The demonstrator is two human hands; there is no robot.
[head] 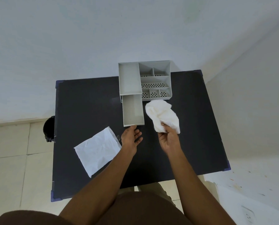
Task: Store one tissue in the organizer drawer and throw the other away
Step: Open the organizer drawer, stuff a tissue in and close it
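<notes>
A grey organizer (153,73) stands at the far middle of the black table (90,101). Its drawer (133,110) is pulled out toward me and looks empty. My right hand (168,140) grips the lower end of a crumpled white tissue (162,115), held just right of the drawer. My left hand (131,138) is open, fingers apart, with its fingertips at the drawer's front edge. A flat white tissue (98,150) lies on the table to the left of my left hand.
A black bin (48,129) stands on the tiled floor beside the table's left edge. White walls close in behind and to the right of the table. The organizer's right side has several small perforated compartments.
</notes>
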